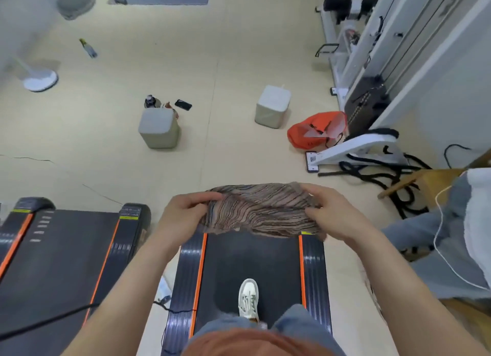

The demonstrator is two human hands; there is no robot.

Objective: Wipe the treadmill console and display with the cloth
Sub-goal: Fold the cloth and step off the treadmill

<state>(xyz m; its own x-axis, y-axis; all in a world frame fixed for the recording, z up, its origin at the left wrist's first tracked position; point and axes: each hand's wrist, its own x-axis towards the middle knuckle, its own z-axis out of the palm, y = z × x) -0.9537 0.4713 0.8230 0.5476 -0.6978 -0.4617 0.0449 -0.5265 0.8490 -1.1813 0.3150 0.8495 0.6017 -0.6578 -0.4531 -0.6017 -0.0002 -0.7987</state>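
A: Status on the wipe?

B: Not started, as far as can be judged. The cloth [259, 209], brown with dark wavy stripes, is held up in the air between both hands, above the far end of the treadmill belt [249, 265]. No contact with any surface is seen.

A: Grip?

B: Left hand [183, 214] is closed on the cloth's left edge, thumb on top. Right hand [333, 214] is closed on the right edge, same way. The cloth is bunched and stretched between them; it looks like it is being spread or folded for use, but that is a guess.

A: Console and display?

B: Not in view. Only the belt, its orange side strips and one white shoe [248, 297] standing on it are shown. The camera appears to face away from where a console would be, so its state cannot be told.

A: Second machine?

B: Another treadmill [61, 262] is seen to the left, well apart from the hands. No console visible there either.

A: Remaining?

B: Everything, judged from this: the console has to be faced, then console and display wiped. Nothing can be marked done.
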